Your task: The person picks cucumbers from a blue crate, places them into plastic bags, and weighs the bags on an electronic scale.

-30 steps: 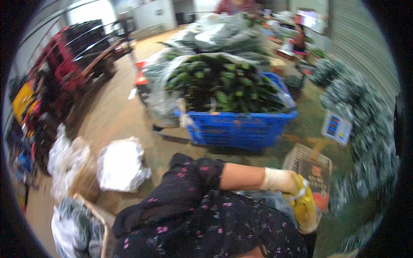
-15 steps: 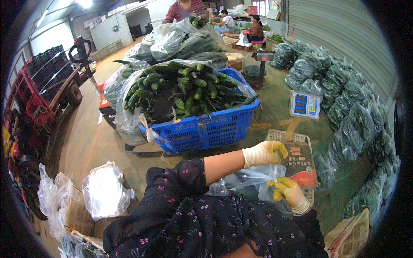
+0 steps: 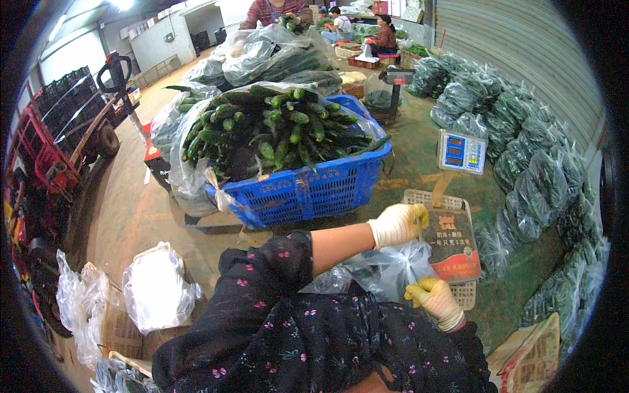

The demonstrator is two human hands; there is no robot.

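Note:
A clear plastic bag (image 3: 386,274) lies close in front of my body, its gathered neck drawn taut between my hands. My left hand (image 3: 398,226), in a white glove with yellow fingers, is closed with fingers curled at the bag's far side. On the near side, my right hand (image 3: 435,303), gloved the same way, pinches the bag's plastic. What fills the bag is mostly hidden by my arm and sleeve. Just beyond my hands, a dark and red printed box panel (image 3: 452,245) lies on a pale plastic crate (image 3: 419,196).
A digital scale display (image 3: 462,152) stands beyond the crate. A blue basket (image 3: 308,196) heaped with cucumbers (image 3: 282,128) is ahead. Filled bags (image 3: 531,190) line the right wall. Plastic sheets (image 3: 160,288) lie at left. A person (image 3: 275,13) stands behind the heap; others sit farther back.
My hands have drawn farther apart, the left one away from me and the right one toward me. The bag's neck is now bunched tighter between them.

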